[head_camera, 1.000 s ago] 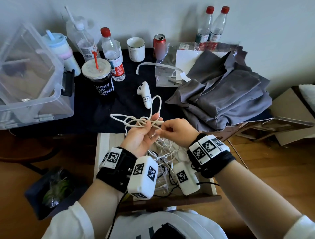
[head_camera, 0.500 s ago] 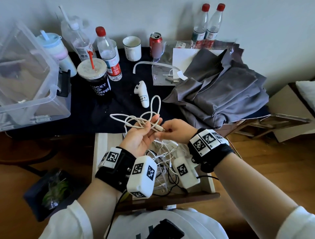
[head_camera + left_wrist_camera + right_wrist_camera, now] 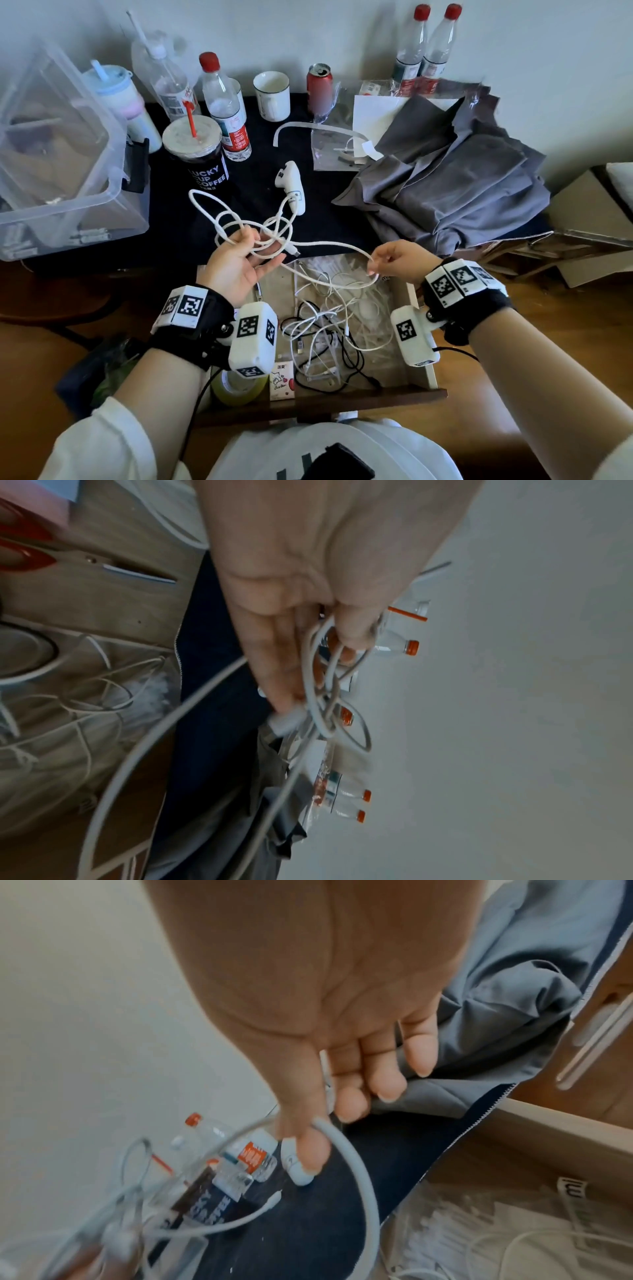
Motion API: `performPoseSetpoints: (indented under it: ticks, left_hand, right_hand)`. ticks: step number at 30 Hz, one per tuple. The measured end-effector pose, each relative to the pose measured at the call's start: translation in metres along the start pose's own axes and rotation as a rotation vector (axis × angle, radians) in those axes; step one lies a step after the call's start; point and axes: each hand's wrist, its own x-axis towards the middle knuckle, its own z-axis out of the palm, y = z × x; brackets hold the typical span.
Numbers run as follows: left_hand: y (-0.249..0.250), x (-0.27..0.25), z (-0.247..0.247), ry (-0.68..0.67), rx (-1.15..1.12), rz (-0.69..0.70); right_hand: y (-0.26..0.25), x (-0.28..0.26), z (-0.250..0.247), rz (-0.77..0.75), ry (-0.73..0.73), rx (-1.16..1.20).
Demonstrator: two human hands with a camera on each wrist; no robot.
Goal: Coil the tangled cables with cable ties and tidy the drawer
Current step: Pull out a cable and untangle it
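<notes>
Above the open wooden drawer (image 3: 419, 394) at frame centre, the left hand (image 3: 239, 263) grips a knotted thick white cable (image 3: 260, 236); the right hand (image 3: 399, 262) pinches its drawn-out strand. Nothing looks tied yet; thin tangled cables (image 3: 329, 329) remain inside.

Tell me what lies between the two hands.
In the head view, a slack span of the white cable runs from the left hand to the right hand, above the open drawer.
</notes>
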Motion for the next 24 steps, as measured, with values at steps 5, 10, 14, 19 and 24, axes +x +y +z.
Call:
performPoseSetpoints:
  ticks: [5,10,14,19,24]
  left_hand:
    - [-0.015,-0.002,0.020,-0.112,0.114,0.029]
    - [-0.018,0.003,0.022,-0.024,0.143,0.080]
    - [-0.007,0.010,0.002,0.152,0.022,0.123]
    - [-0.004,0.006,-0.001,0.117,0.018,0.116]
    - [-0.020,0.001,0.020,0.021,0.078,0.106]
  right_hand:
    - [-0.045,0.005,0.024,-0.138,-0.021,0.054]
    - [-0.055,0.005,0.027,-0.235,0.016,0.170]
    - [-0.034,-0.003,0.014,-0.128,-0.108,-0.051]
    - [-0.011,-0.002,0.017,0.083,-0.105,-0.216]
    - [-0.051,0.001,0.032,-0.157,-0.140,0.339]
